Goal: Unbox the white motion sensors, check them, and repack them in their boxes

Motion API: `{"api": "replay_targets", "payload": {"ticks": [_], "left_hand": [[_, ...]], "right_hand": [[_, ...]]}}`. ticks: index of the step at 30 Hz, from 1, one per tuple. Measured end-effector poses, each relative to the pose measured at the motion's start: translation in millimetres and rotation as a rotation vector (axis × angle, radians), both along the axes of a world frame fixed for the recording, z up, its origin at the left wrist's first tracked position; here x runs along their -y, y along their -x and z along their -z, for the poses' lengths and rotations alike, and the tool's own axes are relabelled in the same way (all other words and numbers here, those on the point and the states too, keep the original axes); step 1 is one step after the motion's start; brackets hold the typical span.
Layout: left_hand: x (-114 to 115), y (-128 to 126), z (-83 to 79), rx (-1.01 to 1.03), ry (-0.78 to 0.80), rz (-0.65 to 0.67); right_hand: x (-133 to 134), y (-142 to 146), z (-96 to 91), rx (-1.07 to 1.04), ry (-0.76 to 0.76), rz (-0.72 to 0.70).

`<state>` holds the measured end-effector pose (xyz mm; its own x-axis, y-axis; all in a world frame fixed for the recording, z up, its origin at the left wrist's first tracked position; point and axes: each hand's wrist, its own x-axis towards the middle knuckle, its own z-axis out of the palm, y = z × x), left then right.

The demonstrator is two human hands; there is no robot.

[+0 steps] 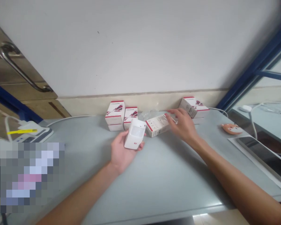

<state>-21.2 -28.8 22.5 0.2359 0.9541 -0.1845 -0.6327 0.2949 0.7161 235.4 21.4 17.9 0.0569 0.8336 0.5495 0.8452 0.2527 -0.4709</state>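
One white motion sensor (135,133) is cradled on the palm-up left hand (123,153), fingers curled around its edge. One carton (158,125) is touched by the spread right hand (184,125). Five or more further cartons (114,112) are stacked on the surface (154,175), exact count obscured. One pixelated object (28,176) cannot be identified.

On the table (154,187), cartons (115,113) stand along the rear wall (140,47); a tablet (264,159) lies right, a cabled device (35,132) left.

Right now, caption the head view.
Left hand holds a white motion sensor; right hand touches a red-trimmed white box.
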Motion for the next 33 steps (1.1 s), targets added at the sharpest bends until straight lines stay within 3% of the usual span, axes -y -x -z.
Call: {"api": "replay_targets", "payload": {"ticks": [3,7,12,16,19,22,26,28,33], "left_hand": [[0,-1,-0.3,-0.023,0.003,-0.092],[0,-3,0.9,-0.022,0.072,-0.177],[1,-4,3.1,-0.029,0.051,-0.197],[5,-6,6.0,-0.104,0.002,-0.202],[8,-7,7.5,-0.146,-0.027,-0.208],[12,-8,7.1,-0.187,-0.069,-0.234],[19,-9,5.8,-0.301,-0.218,-0.242],[23,-10,5.2,-0.358,-0.302,-0.230],[29,-13,2.0,-0.463,-0.384,-0.264]], "right_hand": [[-1,1,3.8,0.013,-0.035,-0.065],[7,28,1.7,0.039,-0.037,-0.227],[-11,78,-13.3,0.182,0.003,-0.104],[-37,100,-21.6,0.327,0.075,-0.098],[-39,97,-23.0,0.304,0.073,-0.067],[-24,88,-20.7,0.118,-0.018,-0.058],[1,77,-8.9,-0.220,-0.080,-0.280],[9,73,-1.2,-0.312,-0.064,-0.323],[19,62,6.1,-0.245,-0.033,-0.225]]}}
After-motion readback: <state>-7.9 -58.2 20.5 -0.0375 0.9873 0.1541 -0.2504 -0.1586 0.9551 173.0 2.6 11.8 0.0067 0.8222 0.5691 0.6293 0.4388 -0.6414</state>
